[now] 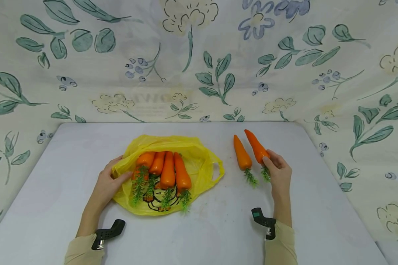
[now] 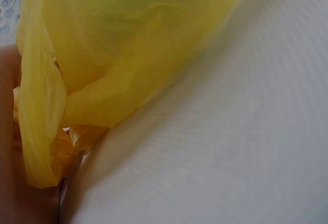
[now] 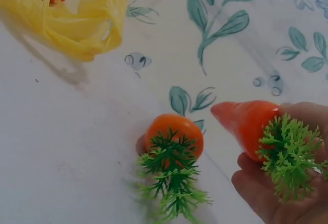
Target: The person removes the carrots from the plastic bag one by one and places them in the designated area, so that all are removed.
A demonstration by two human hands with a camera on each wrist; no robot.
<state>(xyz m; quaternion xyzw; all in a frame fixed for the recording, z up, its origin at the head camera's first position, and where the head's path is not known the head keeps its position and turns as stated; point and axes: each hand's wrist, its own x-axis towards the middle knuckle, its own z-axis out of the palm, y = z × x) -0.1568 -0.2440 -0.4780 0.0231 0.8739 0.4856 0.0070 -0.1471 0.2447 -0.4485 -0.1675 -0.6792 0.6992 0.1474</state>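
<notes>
On the left of the head view, my left hand [image 1: 107, 184] pinches the rim of a yellow plastic bag [image 1: 199, 162], thumb over the edge and fingers behind it. The bag lies with its mouth spread open, and several orange carrots [image 1: 168, 171] with green tops rest inside. In the left wrist view the bag's film [image 2: 118, 44] covers most of the fingers. My right hand [image 1: 279, 173] grips another carrot [image 1: 256, 145] near its leafy end, tip pointing away. The right wrist view shows this carrot [image 3: 248, 124] between thumb and fingers. Just left of it lies a loose carrot [image 1: 241, 152].
A white table [image 1: 215, 228] carries everything. Behind it and along the sides hangs a floral-patterned cloth [image 1: 182, 92]. The bag's handle loop [image 1: 217, 173] reaches right, toward the loose carrot. Black wrist cameras [image 1: 109, 233] sit on both forearms.
</notes>
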